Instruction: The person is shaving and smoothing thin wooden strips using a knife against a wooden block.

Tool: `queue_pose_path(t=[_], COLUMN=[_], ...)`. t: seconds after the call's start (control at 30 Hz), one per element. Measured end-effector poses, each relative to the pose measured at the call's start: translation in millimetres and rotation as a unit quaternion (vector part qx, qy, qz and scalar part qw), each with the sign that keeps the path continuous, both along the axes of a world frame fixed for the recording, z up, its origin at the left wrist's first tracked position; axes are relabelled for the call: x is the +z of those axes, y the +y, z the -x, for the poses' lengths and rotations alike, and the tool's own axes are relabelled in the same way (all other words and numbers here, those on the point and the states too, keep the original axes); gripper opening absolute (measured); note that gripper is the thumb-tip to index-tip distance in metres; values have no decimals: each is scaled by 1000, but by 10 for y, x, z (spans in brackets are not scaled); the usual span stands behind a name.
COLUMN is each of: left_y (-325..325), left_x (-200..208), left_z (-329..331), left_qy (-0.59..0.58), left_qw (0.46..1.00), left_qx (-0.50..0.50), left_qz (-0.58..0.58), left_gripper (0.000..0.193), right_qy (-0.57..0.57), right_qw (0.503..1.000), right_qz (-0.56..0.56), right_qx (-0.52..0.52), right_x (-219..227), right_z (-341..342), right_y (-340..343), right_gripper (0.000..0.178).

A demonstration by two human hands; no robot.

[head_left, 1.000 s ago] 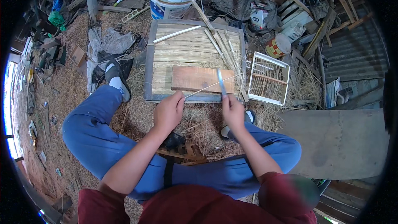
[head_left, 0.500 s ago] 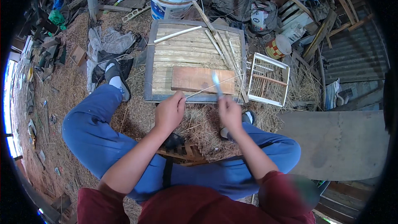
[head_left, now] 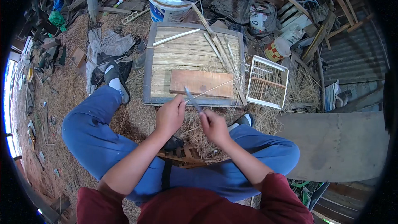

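Note:
In my right hand [head_left: 213, 125] is a knife [head_left: 192, 98], its blade pointing up and to the left. The blade lies at the thin wooden stick [head_left: 213, 88], close to the fingers of my left hand [head_left: 171, 113]. That left hand is closed on the stick's near end, and the stick slants up to the right. Behind the hands a brown wooden board [head_left: 201, 82] rests on a low slatted wooden table [head_left: 166, 60] with a grey frame. Whether the blade touches the stick I cannot tell.
Several pale wood strips [head_left: 176, 37] lie on the table. To its right stands a white-framed slatted cage [head_left: 267, 81], with a patterned tin [head_left: 277, 49] beyond. A large white-and-blue bucket [head_left: 168, 0] is behind. Straw covers the ground, and a flat grey panel [head_left: 331, 145] lies at right.
My right hand has moved left and slightly nearer to me, bringing the knife from farther along the stick to beside my left hand. The left hand stays nearly in place.

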State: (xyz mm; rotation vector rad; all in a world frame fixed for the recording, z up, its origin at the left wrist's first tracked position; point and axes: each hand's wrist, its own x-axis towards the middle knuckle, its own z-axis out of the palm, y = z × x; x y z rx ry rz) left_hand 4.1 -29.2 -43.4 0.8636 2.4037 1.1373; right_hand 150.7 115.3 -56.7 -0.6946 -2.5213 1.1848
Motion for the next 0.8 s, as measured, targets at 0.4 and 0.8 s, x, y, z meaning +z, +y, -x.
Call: queue_pose_path(t=[0.4, 0.8], left_y=[37, -18], left_x=[53, 3], left_z=[9, 31], left_qy=[15, 30], left_qw=[1000, 1000], left_qx=[-19, -3], left_qz=[20, 3], left_gripper=[13, 15], right_qy=[-67, -59], right_qw=[988, 995], right_qz=[-7, -14], right_qx=[-139, -83], right_x=[-7, -3], right_z=[45, -34], right_y=[552, 228], right_gripper=[35, 33])
